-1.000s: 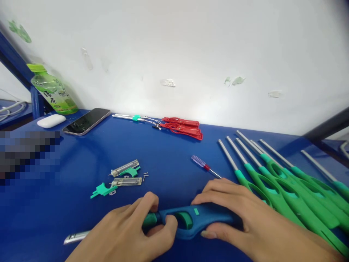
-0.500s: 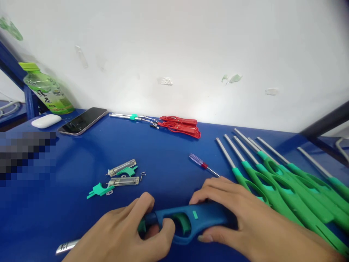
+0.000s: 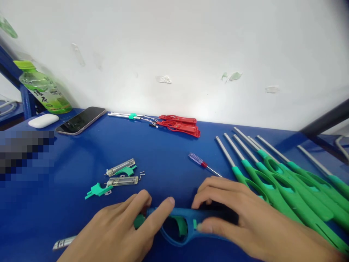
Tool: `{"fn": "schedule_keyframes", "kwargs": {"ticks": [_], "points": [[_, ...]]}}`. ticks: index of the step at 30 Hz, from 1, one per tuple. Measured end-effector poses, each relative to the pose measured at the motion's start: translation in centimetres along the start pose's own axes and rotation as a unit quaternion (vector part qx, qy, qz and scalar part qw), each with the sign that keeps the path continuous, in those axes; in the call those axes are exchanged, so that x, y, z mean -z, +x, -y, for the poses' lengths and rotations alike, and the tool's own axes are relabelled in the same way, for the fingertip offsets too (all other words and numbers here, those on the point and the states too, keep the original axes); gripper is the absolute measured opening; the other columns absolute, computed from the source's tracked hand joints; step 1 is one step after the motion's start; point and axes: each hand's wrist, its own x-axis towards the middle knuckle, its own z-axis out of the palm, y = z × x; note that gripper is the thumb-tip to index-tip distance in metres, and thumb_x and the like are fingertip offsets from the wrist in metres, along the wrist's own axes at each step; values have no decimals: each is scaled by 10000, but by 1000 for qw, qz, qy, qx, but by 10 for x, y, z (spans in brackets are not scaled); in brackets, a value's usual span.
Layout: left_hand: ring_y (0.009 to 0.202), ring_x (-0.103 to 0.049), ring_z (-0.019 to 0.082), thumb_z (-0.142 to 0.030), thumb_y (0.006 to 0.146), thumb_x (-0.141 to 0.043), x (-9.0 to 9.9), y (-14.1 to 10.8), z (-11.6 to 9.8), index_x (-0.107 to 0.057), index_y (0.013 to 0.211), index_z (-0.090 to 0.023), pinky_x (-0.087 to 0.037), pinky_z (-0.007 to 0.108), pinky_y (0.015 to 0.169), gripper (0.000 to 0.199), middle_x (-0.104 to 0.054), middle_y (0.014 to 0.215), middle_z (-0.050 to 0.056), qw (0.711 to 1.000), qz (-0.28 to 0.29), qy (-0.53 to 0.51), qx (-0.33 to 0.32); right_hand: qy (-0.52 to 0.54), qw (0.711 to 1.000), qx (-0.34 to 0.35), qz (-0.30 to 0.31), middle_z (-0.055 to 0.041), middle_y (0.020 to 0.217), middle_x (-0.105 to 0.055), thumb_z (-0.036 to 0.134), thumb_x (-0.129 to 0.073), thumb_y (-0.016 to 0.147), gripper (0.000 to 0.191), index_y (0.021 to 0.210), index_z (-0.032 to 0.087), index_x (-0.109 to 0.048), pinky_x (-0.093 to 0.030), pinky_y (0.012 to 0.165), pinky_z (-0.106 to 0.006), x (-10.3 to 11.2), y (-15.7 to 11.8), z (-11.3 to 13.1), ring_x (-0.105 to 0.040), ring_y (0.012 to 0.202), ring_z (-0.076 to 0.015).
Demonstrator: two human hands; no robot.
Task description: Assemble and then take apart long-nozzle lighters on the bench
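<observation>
A blue gas lighter (image 3: 174,240) with a green trigger lies across the near part of the table, held between both hands. My left hand (image 3: 117,229) is closed around its neck, with the thumb stretched along the top of the trigger loop. The silver tip (image 3: 64,243) pokes out beyond that hand at the left. My right hand (image 3: 231,214) grips the handle, fingers on the far side and thumb at the small green tab (image 3: 194,224). Much of the handle is hidden beneath the right hand. Beyond it lies a screwdriver (image 3: 201,162) with a clear purple handle.
Several green lighters (image 3: 289,189) lie at the right. Transparent fuel tanks (image 3: 122,181), green plastic pieces (image 3: 98,190) and small screws (image 3: 141,175) are left of centre. Opened red lighter casings (image 3: 180,125) rest by the wall. A phone (image 3: 81,120), white case (image 3: 43,120) and bottle (image 3: 45,89) stand back left.
My left thumb has lifted from inside the trigger loop to its top edge. My right thumb has slid from below the handle up to the green tab, and the lighter has tilted slightly.
</observation>
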Motion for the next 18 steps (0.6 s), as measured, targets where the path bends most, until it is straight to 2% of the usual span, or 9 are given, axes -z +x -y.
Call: {"fn": "schedule_keyframes", "kwargs": {"ticks": [2,4,7,10,12,15,18], "points": [[826,-772,213,-131,1036,-349,-1,2,0,-431,1551,-242,-594,294,642,533,-733,1151,77,1000,-10,0,0,-25,1000,2,-9,22,1343,-716,662,-823,801,438,1161,424,-746,-579,1077,-458,-2,-1,0,-649,1319,-324],[804,-778,215,-142,1062,-311,1,7,0,-434,1540,-207,-589,301,626,498,-763,1094,68,1000,-20,3,0,-50,998,28,-32,12,1295,-746,623,-879,756,469,1156,408,-762,-601,1047,-456,-3,-1,0,-689,1267,-331],[799,-794,205,-147,1097,-274,6,16,-1,-421,1542,-182,-581,298,617,470,-799,1037,41,999,-46,-2,7,-88,985,124,-82,-8,1193,-776,507,-805,901,360,1224,357,-750,-609,1021,-375,0,0,-2,-761,1122,-254],[868,-812,207,-195,1134,-279,8,20,-3,-330,1615,-167,-596,301,653,484,-818,1076,36,998,-62,-9,26,-121,966,202,-108,-49,1158,-781,481,-660,1022,334,1284,285,-728,-634,910,-305,8,1,-4,-784,1027,-218],[871,-814,206,-236,1149,-292,7,19,-3,-244,1667,-165,-601,304,661,525,-819,1086,42,996,-71,-23,41,-129,963,206,-116,-63,1171,-777,494,-611,1047,349,1293,276,-728,-640,851,-288,14,1,-6,-783,1020,-217],[715,-780,170,-293,1158,-303,5,18,-3,-135,1699,-150,-580,286,610,584,-801,968,24,993,-80,-62,65,-134,967,167,-141,-74,1207,-759,468,-605,1055,340,1316,279,-712,-637,871,-322,15,6,-11,-766,1054,-232],[632,-726,153,-288,1153,-305,5,18,-3,-196,1686,-165,-550,275,569,558,-749,864,-6,993,-75,-68,61,-142,968,136,-153,-102,1220,-746,437,-595,1065,352,1348,243,-672,-626,902,-399,9,12,-19,-741,1066,-259]]}}
